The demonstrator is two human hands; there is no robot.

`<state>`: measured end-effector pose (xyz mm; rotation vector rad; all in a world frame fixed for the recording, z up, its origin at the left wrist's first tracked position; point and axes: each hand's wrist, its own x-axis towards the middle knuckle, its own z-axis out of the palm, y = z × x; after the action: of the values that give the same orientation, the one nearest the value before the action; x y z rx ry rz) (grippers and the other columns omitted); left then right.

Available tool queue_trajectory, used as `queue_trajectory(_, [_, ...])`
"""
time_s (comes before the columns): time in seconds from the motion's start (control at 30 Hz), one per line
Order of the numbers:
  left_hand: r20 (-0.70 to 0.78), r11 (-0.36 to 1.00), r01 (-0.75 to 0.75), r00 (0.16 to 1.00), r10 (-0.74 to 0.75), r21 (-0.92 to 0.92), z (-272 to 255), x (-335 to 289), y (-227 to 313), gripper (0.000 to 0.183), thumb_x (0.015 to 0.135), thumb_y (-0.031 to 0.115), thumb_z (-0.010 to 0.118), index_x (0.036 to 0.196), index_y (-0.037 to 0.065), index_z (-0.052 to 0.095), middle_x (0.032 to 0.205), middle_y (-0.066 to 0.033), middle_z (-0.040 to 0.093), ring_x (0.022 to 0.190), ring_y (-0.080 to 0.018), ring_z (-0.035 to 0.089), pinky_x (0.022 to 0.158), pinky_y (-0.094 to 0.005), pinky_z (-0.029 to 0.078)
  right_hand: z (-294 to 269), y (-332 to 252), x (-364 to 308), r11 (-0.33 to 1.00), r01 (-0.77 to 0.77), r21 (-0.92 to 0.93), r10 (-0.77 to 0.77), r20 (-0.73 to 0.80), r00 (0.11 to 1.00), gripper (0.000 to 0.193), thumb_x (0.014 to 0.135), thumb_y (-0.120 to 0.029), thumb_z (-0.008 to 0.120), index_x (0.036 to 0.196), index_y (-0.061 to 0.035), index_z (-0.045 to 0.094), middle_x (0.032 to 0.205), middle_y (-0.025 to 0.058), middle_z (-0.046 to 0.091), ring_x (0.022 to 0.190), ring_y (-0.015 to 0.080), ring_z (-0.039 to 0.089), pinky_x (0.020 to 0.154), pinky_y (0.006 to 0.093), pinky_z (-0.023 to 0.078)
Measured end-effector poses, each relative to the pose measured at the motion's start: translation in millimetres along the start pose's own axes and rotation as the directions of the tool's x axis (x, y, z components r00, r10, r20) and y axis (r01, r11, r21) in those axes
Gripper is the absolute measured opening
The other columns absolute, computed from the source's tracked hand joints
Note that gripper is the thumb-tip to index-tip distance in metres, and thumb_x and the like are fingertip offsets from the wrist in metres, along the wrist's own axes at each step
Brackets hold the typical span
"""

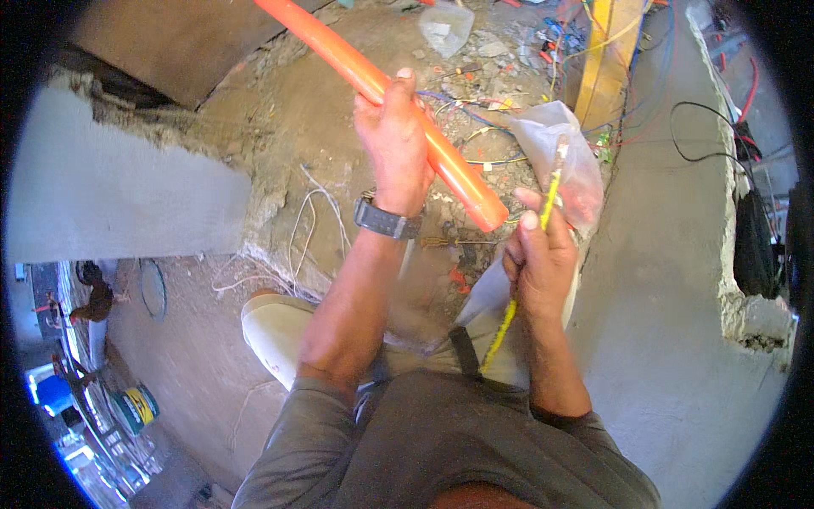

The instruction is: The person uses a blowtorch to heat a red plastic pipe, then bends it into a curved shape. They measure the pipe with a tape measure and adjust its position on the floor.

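Note:
An orange plastic pipe (462, 180) slants across the upper middle, its near end pointing down and right. My left hand (395, 140) is wrapped round it, thumb along the top, with a dark watch (387, 220) on the wrist. In my right hand (540, 263), just right of the pipe's near end, is a thin yellow-and-black length (549, 199) with a pale, worn tip; its lower part runs down toward my lap. Whether it is a cord or a rod I cannot tell. The tip stands apart from the pipe.
Behind my right hand sits a clear plastic bag (585, 182) with reddish things inside. A screwdriver (437, 243) lies on the rubble floor among loose wires (314, 204). Farther off are a yellow beam (604, 64) and another clear bag (446, 27). A bucket (137, 407) stands at left.

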<state>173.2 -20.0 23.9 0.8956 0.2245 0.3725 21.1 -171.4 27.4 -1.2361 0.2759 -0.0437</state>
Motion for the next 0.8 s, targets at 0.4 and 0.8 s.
queue_trajectory(0.4, [0.094, 0.992, -0.104, 0.991, 0.097, 0.071, 95.3, -63.9, -57.8, 0.031, 0.102, 0.024, 0.069, 0.111, 0.008, 0.043, 0.092, -0.0008, 0.049, 0.073, -0.0064, 0.047, 0.061, -0.0257, 0.046, -77.2, 13.6, 28.2, 0.955, -0.199, 0.219, 0.224, -0.097, 0.970, 0.044, 0.107, -0.050, 0.051, 0.101, -0.0071, 0.060, 0.058, -0.0031, 0.042, 0.039, 0.0085, 0.034, 0.036, 0.0264, 0.028])
queue_trajectory(0.8, [0.374, 0.997, -0.055, 0.927, 0.028, 0.061, 149.0, -63.9, -43.3, 0.028, 0.101, 0.013, 0.067, 0.121, 0.004, 0.049, 0.097, -0.0015, 0.059, 0.081, -0.0076, 0.058, 0.069, -0.0272, 0.053, -126.7, -30.6, 53.7, 0.944, 0.032, 0.330, -0.021, -0.036, 0.999, 0.054, 0.107, -0.058, 0.044, 0.096, -0.0076, 0.057, 0.055, -0.0054, 0.037, 0.038, 0.0095, 0.036, 0.035, 0.0266, 0.031])
